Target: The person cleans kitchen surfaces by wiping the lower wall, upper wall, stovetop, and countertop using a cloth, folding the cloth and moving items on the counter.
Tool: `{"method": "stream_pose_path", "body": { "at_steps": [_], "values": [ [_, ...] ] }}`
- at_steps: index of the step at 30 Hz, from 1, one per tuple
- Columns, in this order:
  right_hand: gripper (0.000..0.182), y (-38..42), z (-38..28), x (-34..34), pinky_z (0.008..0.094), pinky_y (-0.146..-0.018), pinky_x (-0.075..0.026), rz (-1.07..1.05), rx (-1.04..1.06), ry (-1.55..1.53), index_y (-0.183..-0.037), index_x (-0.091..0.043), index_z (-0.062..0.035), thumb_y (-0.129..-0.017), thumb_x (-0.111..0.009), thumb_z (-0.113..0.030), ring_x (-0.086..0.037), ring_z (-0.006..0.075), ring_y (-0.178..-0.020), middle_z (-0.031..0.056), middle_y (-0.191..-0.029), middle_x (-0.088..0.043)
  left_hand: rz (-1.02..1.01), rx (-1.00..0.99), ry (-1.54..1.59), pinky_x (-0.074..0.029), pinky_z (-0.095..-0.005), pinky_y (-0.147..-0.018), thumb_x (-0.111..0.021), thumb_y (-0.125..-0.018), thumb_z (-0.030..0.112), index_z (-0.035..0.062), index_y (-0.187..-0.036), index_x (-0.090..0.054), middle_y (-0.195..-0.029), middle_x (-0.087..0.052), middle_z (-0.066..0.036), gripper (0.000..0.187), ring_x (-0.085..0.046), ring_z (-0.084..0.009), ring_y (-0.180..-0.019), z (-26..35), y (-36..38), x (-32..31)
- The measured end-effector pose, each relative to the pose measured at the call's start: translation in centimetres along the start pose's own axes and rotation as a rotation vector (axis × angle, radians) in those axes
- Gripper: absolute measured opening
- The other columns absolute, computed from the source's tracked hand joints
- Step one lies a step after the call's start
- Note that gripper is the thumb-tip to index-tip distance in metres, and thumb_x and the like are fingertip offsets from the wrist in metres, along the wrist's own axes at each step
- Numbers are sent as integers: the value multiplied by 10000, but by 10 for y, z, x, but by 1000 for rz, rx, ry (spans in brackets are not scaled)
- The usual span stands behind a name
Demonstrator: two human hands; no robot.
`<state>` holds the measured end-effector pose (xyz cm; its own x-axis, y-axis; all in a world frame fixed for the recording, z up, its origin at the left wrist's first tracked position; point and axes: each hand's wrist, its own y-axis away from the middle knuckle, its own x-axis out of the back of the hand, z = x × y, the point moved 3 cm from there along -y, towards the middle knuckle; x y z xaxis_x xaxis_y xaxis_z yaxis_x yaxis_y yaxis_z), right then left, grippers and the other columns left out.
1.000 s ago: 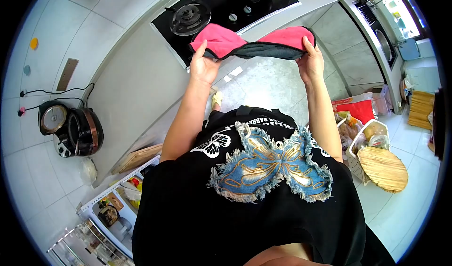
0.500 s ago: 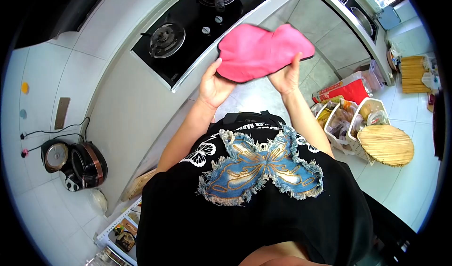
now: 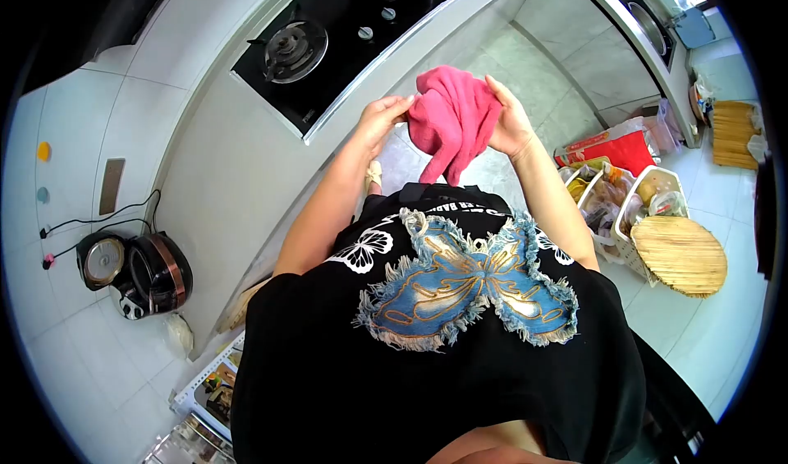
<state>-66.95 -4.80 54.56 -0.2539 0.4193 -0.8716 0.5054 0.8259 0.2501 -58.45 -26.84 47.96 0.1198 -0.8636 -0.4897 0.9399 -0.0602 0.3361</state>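
Pink cloth (image 3: 454, 119) hung bunched between the two hands, in the air ahead of the shirt (image 3: 525, 390) and over the floor (image 3: 546, 107). The left hand (image 3: 380, 123) pinched its left edge with thumb and fingertips; the right hand (image 3: 512, 123) grasped the opposite side, its thumb along the edge and some fingers hidden behind the folds. One tail dangled toward the waist.

Such soft, slack stuff seemed best handled from opposite edges, with the folds gathered evenly and the tail kept from swinging. A light grip would likely have been enough.

Beyond the left hand lay the hob (image 3: 341, 70), near enough that a wide swing might have brushed its burner (image 3: 294, 51). An open-lidded cooker (image 3: 160, 275) stood well apart by the wall. On the right, a white basket (image 3: 626, 249), a round mat (image 3: 680, 256) and a red bag (image 3: 617, 152) crowded the floor, probably limiting any sideways step.
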Motion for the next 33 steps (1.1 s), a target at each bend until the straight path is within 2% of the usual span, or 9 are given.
{"method": "stream_pose_path", "body": {
  "at_steps": [3, 9, 13, 16, 20, 22, 26, 30, 33],
  "values": [
    [462, 2, -13, 15, 434, -1135, -444, 85, -30, 136, -1372, -561, 6, -1060, -531, -335, -608, 279, -1268, 163, -1379, -631, 80, -87, 182, -540, -336, -923, -672, -1017, 296, 51, -1109, -682, -1050, -724, -52, 261, -694, -160, -957, 8, 18, 11],
    [382, 0, -35, 84, 383, -904, -614, 505, -173, 678, -1237, -643, 36, -973, -702, -234, -734, 218, -1005, 111, -1142, -737, 407, -402, 144, -537, -286, -849, -648, -1033, 207, 38, -1079, -685, -1020, -716, -33, 180, -669, -115, -925, 12, 66, 55],
    [292, -6, -24, 89, 329, -777, -612, 570, -134, 791, -1118, -707, -44, -950, -748, -279, -729, 144, -846, 58, -981, -759, 561, -484, 62, -551, -294, -846, -668, -1021, 193, 27, -1088, -693, -1002, -720, -39, 180, -677, -124, -923, 19, 104, 67],
    [290, -27, -22, 111, 314, -819, -575, 625, -134, 901, -1187, -691, -91, -961, -741, -266, -717, 149, -869, 42, -1045, -748, 702, -521, 18, -544, -280, -826, -682, -1013, 200, 16, -1100, -700, -986, -724, -45, 205, -675, -116, -882, 28, 128, 73],
    [313, -45, -3, 47, 301, -826, -557, 575, 29, 933, -1196, -686, -53, -934, -773, -200, -693, 141, -861, 23, -1013, -733, 764, -607, -12, -534, -267, -827, -695, -1005, 209, 7, -1068, -709, -979, -718, -33, 212, -665, -114, -883, 33, 167, 103],
    [376, -58, 8, 21, 278, -841, -535, 202, 91, 1270, -1219, -682, -29, -884, -815, -135, -665, 124, -889, 23, -998, -716, 806, -573, -46, -486, -229, -779, -703, -995, 178, -24, -1082, -720, -932, -711, -7, 220, -613, -70, -836, 34, 188, 113],
    [495, -80, 13, 1, 273, -874, -534, 12, 41, 1529, -1260, -670, 3, -792, -834, 8, -656, 115, -950, 38, -1041, -717, 965, -648, -103, -496, -243, -838, -703, -993, 174, -24, -1084, -719, -987, -717, -26, 219, -630, -88, -900, 29, 185, 117],
    [426, -128, 31, -21, 354, -840, -554, -26, 279, 1850, -1089, -745, -31, -679, -824, 52, -696, 231, -869, 124, -957, -726, 1049, -830, -88, -491, -262, -919, -709, -988, 165, -18, -1092, -719, -1086, -715, -47, 211, -632, -100, -992, 37, 200, 140],
    [291, -146, 33, -63, 379, -784, -548, -54, 591, 1931, -985, -767, -49, -709, -805, 35, -681, 290, -853, 142, -943, -684, 1046, -884, -21, -475, -275, -976, -713, -983, 158, -10, -1105, -721, -1155, -715, -61, 208, -628, -113, -1062, 46, 213, 163]
  ]
}}
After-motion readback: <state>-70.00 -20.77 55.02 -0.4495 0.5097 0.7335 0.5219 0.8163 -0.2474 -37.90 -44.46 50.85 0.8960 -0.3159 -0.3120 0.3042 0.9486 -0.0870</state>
